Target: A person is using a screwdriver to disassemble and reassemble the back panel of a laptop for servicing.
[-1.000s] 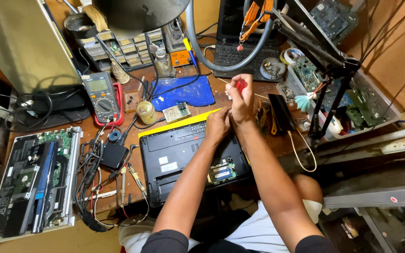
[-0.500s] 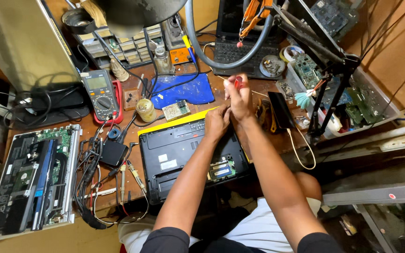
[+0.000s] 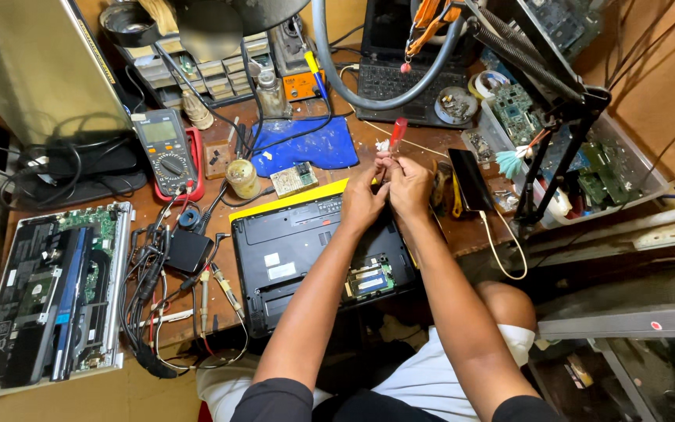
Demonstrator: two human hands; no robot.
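A: Start at nine o'clock. What lies there?

B: An opened laptop chassis (image 3: 52, 293) with its boards bare, flat on the wooden bench (image 3: 220, 168). Just past it, toward the centre, a tangle of black cables and a power brick (image 3: 187, 248), with test probes (image 3: 216, 285) lying beside them.

A: And up toward eleven?

B: A multimeter (image 3: 167, 150) in a red holster, face up. Beside it a small round jar (image 3: 242, 178), then a little green circuit board (image 3: 294, 179) at the edge of a blue mat (image 3: 306, 147).

A: The centre?

B: A black laptop (image 3: 306, 250) lies bottom side up, a memory bay open at its five o'clock corner showing a green module (image 3: 369, 279). A yellow strip runs along its far edge.

A: Where are the hands?

B: Both are over the laptop's far edge, at about twelve o'clock from the person's body. The left hand (image 3: 362, 205) is closed narrow, fingertips pinched up against the right hand's; I cannot tell what it pinches. The right hand (image 3: 409, 186) is closed around a screwdriver (image 3: 397, 133) with a red handle, which sticks up above the fingers.

A: So the screwdriver is off the bench?

B: Yes, held upright in the right hand, above the laptop's top edge, just right of the blue mat.

A: And at three o'clock?

B: A black phone (image 3: 470, 178), then a clear tray of green boards (image 3: 603, 168) beneath a black lamp arm (image 3: 544, 74).
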